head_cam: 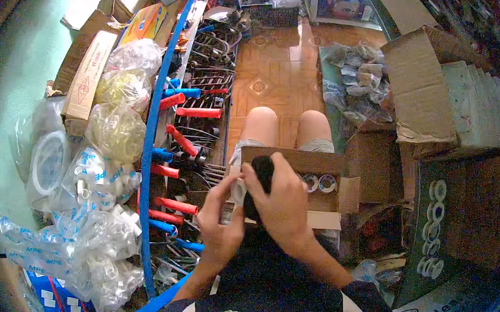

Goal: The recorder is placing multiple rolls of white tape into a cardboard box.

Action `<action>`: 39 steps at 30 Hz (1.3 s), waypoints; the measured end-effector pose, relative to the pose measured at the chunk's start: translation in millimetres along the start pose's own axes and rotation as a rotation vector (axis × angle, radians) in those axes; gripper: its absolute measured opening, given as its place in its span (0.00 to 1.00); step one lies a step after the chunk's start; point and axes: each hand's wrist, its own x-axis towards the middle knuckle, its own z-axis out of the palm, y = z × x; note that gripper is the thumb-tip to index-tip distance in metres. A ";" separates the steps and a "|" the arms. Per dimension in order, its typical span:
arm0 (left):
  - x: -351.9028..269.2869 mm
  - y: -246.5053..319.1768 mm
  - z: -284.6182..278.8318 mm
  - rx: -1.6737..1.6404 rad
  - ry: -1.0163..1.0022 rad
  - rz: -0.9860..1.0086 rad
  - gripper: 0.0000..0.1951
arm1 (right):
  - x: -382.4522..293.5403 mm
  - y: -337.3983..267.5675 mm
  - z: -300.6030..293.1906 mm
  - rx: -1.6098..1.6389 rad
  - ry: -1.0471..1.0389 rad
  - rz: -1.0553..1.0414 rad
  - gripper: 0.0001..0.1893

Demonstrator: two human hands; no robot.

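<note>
Between the thumb and fingers of my left hand (220, 219) is a small white roll (239, 191), held on edge. My right hand (284, 201) grips a bunched black cloth (261, 171) right beside that roll. Whether this cloth is part of the dark shirt (271, 292) cannot be told. Both hands are over an open cardboard box (294, 156) on my lap. White rolls with dark-rimmed centres (327, 183) stand in the box, right of my right hand, which partly hides them.
Several white rolls (433, 231) line a dark surface at right. A blue shelf rail (149, 144) runs along the left, with red pipes (198, 112) and blue pipes (163, 226) jutting past it. Plastic bags of white fittings (105, 232) lie beyond. A large carton (419, 92) stands right.
</note>
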 end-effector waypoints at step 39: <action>7.9 6.9 -10.8 -0.327 -0.223 -0.283 0.12 | 10.2 -2.0 6.4 0.415 0.107 0.229 0.14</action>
